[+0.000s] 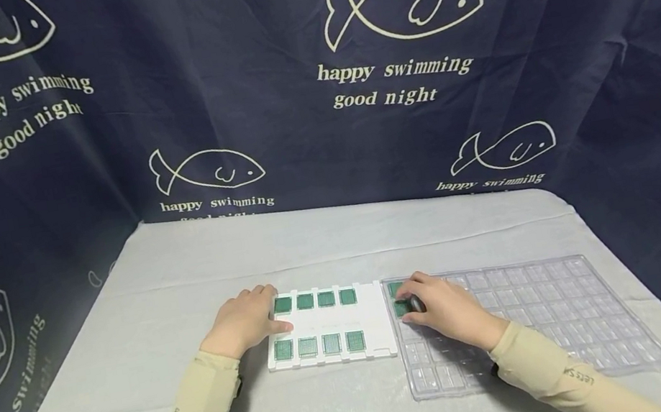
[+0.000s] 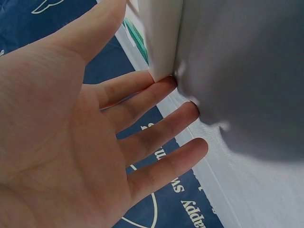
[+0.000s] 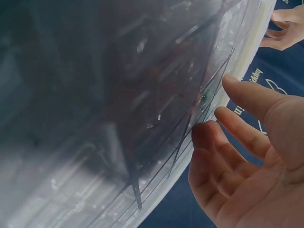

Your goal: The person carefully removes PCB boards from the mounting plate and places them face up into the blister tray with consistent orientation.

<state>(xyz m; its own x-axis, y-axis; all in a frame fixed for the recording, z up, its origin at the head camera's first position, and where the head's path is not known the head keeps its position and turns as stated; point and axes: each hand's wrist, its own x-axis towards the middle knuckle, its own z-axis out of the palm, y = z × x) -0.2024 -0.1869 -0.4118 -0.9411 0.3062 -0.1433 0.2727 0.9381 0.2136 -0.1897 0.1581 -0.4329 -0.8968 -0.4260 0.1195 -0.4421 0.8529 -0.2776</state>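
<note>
A white tray lies flat, with two rows of small green circuit boards set in it. My left hand rests on its left end, thumb over the top and fingers by the far left corner; in the left wrist view those fingers are straight. To the right is a clear compartment tray. Over its left column, my right hand pinches a green circuit board between thumb and forefinger. Another green board sits in the compartment behind it.
Both trays lie side by side, nearly touching, on a table with a pale cloth. Dark blue curtains with fish prints hang behind and at both sides. My right forearm crosses over the clear tray's near part.
</note>
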